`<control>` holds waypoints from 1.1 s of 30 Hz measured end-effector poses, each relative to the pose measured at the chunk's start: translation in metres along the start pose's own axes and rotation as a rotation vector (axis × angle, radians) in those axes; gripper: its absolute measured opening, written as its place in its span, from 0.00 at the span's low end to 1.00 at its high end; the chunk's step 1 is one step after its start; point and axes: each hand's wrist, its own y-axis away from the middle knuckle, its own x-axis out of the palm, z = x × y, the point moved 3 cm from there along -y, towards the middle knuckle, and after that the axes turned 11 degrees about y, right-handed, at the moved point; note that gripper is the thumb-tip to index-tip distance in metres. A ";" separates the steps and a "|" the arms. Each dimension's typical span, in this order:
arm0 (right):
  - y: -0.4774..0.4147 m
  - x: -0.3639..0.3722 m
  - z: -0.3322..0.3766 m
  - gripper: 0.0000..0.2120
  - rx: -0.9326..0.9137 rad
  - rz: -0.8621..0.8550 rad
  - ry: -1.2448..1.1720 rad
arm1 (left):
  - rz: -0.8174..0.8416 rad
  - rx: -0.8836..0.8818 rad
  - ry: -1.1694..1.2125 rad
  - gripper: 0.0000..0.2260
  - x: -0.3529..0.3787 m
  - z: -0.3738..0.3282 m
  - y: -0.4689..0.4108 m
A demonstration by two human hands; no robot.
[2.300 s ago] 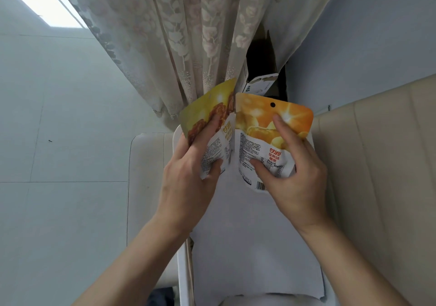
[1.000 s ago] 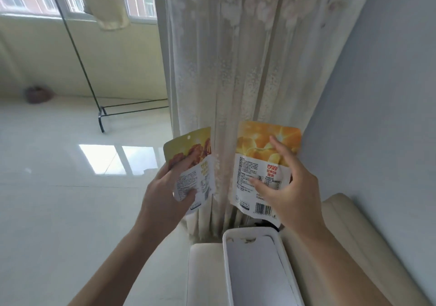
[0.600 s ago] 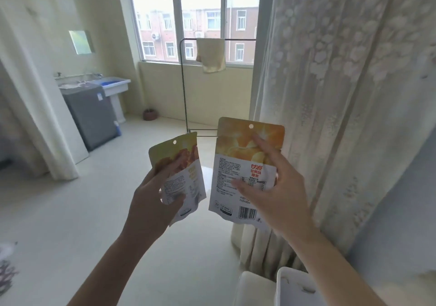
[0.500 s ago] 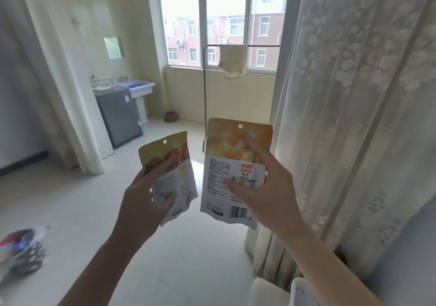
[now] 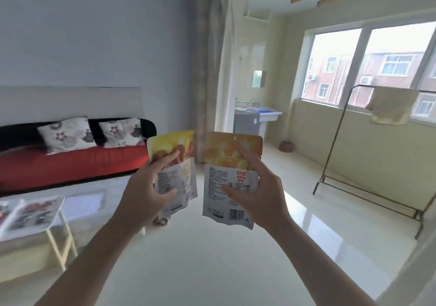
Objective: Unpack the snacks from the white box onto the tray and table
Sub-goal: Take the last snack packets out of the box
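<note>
Gripping 2 flat, glossy foil pouches upright at chest height; left hand [image 5: 146,190] pinches the yellow pouch [image 5: 174,164], thumb in front; right hand [image 5: 257,195] clamps the orange pouch [image 5: 230,176], barcode showing; both arms outstretched, pouches just apart.

The left pouch [image 5: 173,148] is yellow at the top with a picture of brown pieces, and white below. The right pouch [image 5: 227,156] is orange at the top and white below, with small black print, a red logo and a black barcode. The sofa [image 5: 70,166] has a red seat and a black back. Its 2 cushions [image 5: 67,134] are white with grey and dark red flowers. The hanging cloth [image 5: 391,108] is beige
</note>
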 end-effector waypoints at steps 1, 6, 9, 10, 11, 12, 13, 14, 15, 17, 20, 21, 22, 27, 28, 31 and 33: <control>-0.006 0.020 0.011 0.40 -0.018 0.023 -0.021 | -0.025 -0.004 -0.027 0.37 -0.024 0.007 0.003; -0.026 0.125 0.079 0.41 -0.107 0.122 -0.147 | -0.111 -0.043 -0.125 0.37 -0.143 0.038 0.022; -0.033 0.191 0.121 0.41 -0.160 0.189 -0.215 | -0.180 -0.094 -0.153 0.37 -0.211 0.054 0.038; -0.035 0.213 0.135 0.41 -0.177 0.213 -0.240 | -0.202 -0.098 -0.179 0.37 -0.233 0.059 0.045; -0.036 0.230 0.145 0.41 -0.186 0.230 -0.262 | -0.219 -0.098 -0.211 0.37 -0.249 0.063 0.050; -0.038 0.248 0.156 0.41 -0.196 0.247 -0.282 | -0.237 -0.106 -0.242 0.37 -0.268 0.068 0.056; -0.039 0.270 0.169 0.41 -0.206 0.270 -0.301 | -0.258 -0.123 -0.269 0.37 -0.289 0.075 0.064; -0.040 0.290 0.181 0.41 -0.218 0.296 -0.315 | -0.277 -0.143 -0.286 0.37 -0.309 0.081 0.073; -0.040 0.310 0.192 0.41 -0.230 0.322 -0.333 | -0.299 -0.160 -0.305 0.37 -0.328 0.086 0.083; -0.039 0.349 0.217 0.41 -0.257 0.371 -0.375 | -0.344 -0.200 -0.356 0.37 -0.366 0.096 0.102; -0.036 0.402 0.251 0.41 -0.302 0.423 -0.430 | -0.406 -0.235 -0.439 0.36 -0.416 0.106 0.129; -0.035 0.419 0.263 0.41 -0.311 0.448 -0.452 | -0.425 -0.243 -0.455 0.36 -0.431 0.108 0.137; -0.033 0.435 0.273 0.41 -0.319 0.476 -0.479 | -0.443 -0.248 -0.466 0.36 -0.445 0.111 0.144; -0.030 0.506 0.320 0.40 -0.371 0.578 -0.548 | -0.518 -0.271 -0.514 0.37 -0.505 0.129 0.172; -0.032 0.520 0.326 0.40 -0.373 0.595 -0.564 | -0.532 -0.275 -0.526 0.37 -0.516 0.133 0.175; -0.040 0.562 0.342 0.40 -0.382 0.628 -0.589 | -0.563 -0.294 -0.553 0.38 -0.548 0.151 0.182; -0.049 0.590 0.350 0.40 -0.390 0.635 -0.606 | -0.576 -0.304 -0.568 0.37 -0.568 0.166 0.181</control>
